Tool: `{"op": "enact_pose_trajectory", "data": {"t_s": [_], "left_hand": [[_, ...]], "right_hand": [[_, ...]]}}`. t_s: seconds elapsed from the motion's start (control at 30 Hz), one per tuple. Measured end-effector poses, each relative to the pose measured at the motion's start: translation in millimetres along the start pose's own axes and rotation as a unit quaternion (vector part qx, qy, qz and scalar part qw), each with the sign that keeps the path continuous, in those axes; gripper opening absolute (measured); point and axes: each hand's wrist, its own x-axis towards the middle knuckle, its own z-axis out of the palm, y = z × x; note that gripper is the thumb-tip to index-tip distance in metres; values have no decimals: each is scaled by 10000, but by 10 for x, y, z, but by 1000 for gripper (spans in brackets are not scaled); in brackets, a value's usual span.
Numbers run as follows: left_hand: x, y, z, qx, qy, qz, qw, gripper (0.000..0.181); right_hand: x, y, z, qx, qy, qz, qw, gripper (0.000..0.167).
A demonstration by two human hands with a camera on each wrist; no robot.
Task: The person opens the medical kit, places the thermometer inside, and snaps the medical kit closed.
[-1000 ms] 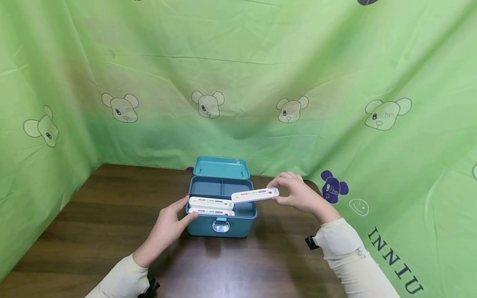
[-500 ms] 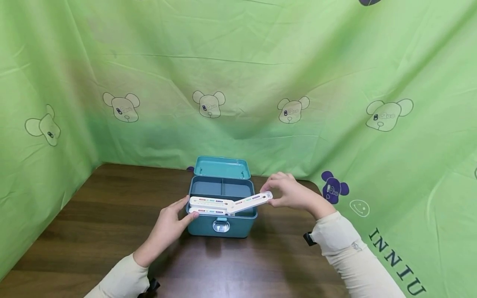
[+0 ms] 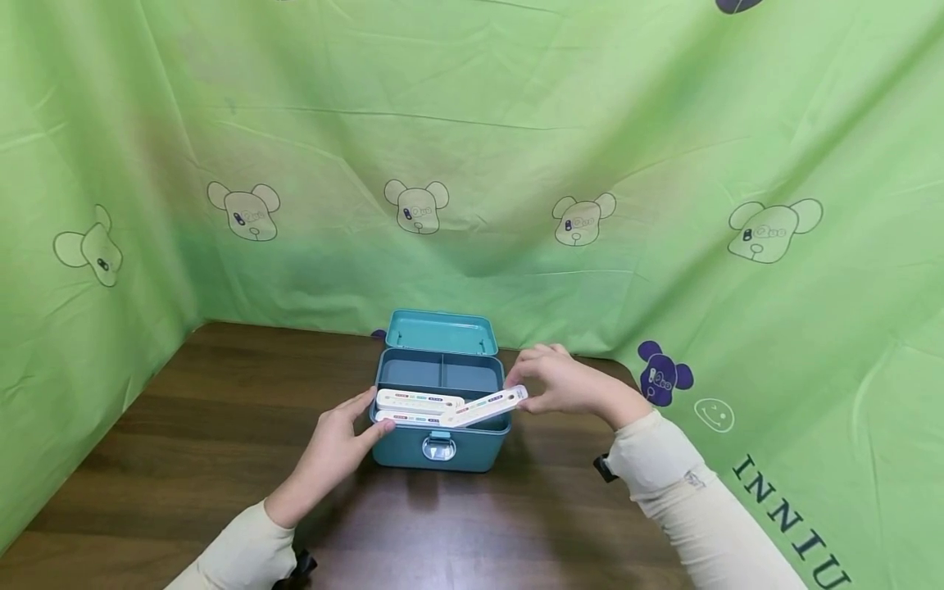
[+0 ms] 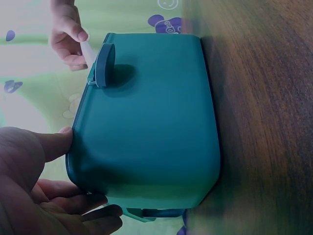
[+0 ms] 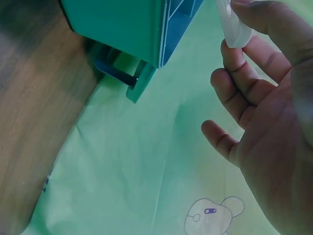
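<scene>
A teal storage box [image 3: 468, 451] stands on the table with its lid [image 3: 441, 333] raised at the back. My left hand [image 3: 333, 447] holds its front left corner, thumb at the front rim and fingers along the left side. My right hand [image 3: 568, 385] pinches the right end of a slim white case [image 3: 487, 407] with small coloured print. That case slants down leftward over the box, its lower end at two similar white cases, the rear one [image 3: 419, 401] and the front one [image 3: 407, 418], lying in the front compartment. In the right wrist view, only the pinched end of the held case [image 5: 234, 29] shows.
Behind the cases the box has two divided rear compartments [image 3: 472, 373]. A metal-looking clasp [image 3: 438, 448] is on its front. Green printed cloth [image 3: 472, 123] hangs around the wooden table [image 3: 243, 410].
My right hand has moved left and slightly down, and the white case has tilted, its left end lowering into the front of the box. The left hand stays at the box corner.
</scene>
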Motion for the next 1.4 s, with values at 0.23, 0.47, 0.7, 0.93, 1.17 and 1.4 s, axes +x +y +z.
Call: {"op": "enact_pose_trajectory", "data": {"t_s": [0.23, 0.47, 0.7, 0.93, 1.17, 1.4], "left_hand": [[3, 6, 1, 8, -53, -43, 10000, 74], [-20, -25, -14, 0, -26, -157, 9999, 75], [-9, -26, 0, 38, -28, -123, 9999, 74], [7, -27, 29, 109, 16, -20, 9999, 73], [4, -30, 17, 87, 6, 33, 10000, 73], [6, -16, 3, 75, -9, 10, 10000, 73]], "right_hand": [[62, -45, -41, -90, -308, 16, 9995, 28], [159, -94, -35, 33, -542, 26, 9985, 30], [231, -124, -2, 112, -587, -104, 9982, 27], [300, -163, 93, 206, -610, -203, 9977, 26], [384, -201, 203, 316, -628, -161, 9974, 26], [436, -181, 305, 303, -565, -325, 9974, 26]]}}
